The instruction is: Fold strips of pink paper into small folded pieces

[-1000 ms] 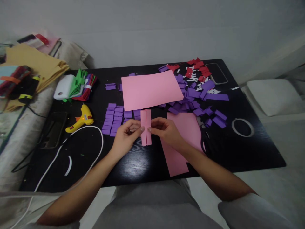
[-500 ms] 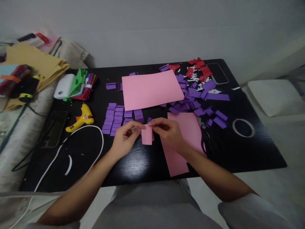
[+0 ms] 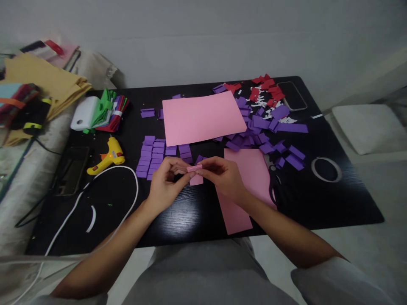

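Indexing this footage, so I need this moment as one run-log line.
left hand: pinching small folded pink paper strip | right hand: pinching same strip | nearby: folded purple paper pieces, yellow plastic glue gun

Blk. table (image 3: 318, 203) before me: 1 yel. glue gun (image 3: 113, 151) by looped wht. cord (image 3: 137, 186); 1 holed wht. block (image 3: 84, 111) w/ grn. bundle (image 3: 103, 110) & red bundle (image 3: 113, 123) beside; red scraps (image 3: 276, 90) & wht. slivers (image 3: 260, 101) nr. far corner; 1 grey ring (image 3: 329, 180); tan papers (image 3: 44, 80), L; pale seat (image 3: 365, 127), R.
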Motion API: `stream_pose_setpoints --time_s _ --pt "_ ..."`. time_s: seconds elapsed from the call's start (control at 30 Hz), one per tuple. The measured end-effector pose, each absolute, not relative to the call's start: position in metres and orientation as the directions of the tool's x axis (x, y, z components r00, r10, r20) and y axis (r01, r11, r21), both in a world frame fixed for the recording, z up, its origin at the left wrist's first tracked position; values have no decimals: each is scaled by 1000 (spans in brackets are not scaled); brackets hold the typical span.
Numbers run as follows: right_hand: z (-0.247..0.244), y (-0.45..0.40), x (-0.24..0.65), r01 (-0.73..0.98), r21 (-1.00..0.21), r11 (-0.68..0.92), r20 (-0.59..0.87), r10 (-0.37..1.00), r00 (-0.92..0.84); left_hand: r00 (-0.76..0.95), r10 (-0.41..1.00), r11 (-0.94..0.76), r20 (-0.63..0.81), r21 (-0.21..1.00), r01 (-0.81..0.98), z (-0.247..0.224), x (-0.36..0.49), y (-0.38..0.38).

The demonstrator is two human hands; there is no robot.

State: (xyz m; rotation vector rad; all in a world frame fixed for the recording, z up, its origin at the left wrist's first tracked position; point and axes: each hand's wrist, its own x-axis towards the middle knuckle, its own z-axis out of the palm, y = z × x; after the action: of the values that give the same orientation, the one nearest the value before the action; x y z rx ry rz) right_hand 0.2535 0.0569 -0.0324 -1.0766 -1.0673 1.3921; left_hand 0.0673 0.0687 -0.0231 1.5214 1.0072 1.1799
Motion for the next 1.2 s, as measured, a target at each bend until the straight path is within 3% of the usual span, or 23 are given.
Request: stream_pose_setpoints --time_s 0.23,0.53,0.93,1.2 --pt "-31 55 253 -181 -982 -48 -46 999 -17 214 973 -90 83 996 22 -18 67 70" --pt "-28 52 251 -127 -992 -26 -25 1000 -8 235 968 -146 85 956 253 -16 62 70" --pt "-25 53 251 -135 -990 -37 -27 996 -80 202 977 -123 69 955 270 -14 62 70" --pt "-25 53 254 -7 -999 51 52 998 -45 218 973 -143 82 948 284 -13 62 70"
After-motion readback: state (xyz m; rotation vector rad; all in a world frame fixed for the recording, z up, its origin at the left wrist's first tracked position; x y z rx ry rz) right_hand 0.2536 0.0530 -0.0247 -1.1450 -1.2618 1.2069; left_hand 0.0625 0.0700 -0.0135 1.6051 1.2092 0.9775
